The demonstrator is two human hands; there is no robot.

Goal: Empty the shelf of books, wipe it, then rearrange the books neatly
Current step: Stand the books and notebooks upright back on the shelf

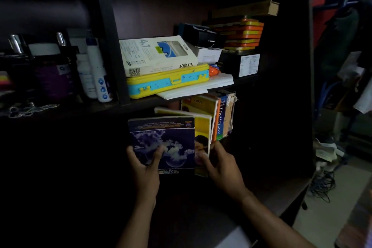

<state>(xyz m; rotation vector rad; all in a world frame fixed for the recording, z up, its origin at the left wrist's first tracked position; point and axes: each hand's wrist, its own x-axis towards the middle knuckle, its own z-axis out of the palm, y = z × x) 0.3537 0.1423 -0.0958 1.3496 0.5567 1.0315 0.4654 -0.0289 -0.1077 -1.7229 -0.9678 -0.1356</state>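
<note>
Left hand: my left hand (144, 164) grips the lower left corner of the dark blue book (162, 142), thumb laid over the cover, fingers hidden behind it. I judge this grip steadies the book while it stands leaning out of the row.
Right hand: my right hand (220, 164) closes on the bottom edge of the yellow book (202, 139) just behind the blue one; fingertips on its cover, thumb toward the shelf. I read that as keeping the 2 books together as 1 bundle.
Books in hand: 2, both tilted forward, tops toward the shelf, covers facing me.
Books in the row: the Dictionary (220, 121) stands upright, touching the yellow book's right side; I count about 4 spines upright there, though darkness hides any more.
Lower shelf: dark; its left part is too dim to tell whether it holds anything.
Upper shelf: 1 yellow-and-blue case (169, 82) lies flat with 1 white box (157, 56) stacked on it, beside 1 stack of orange tins (242, 33).
Left compartment: 2 white bottles (94, 72) stand upright.
Task stage: I cannot tell from this whether books are leaving or returning; wiping is not visible.
</note>
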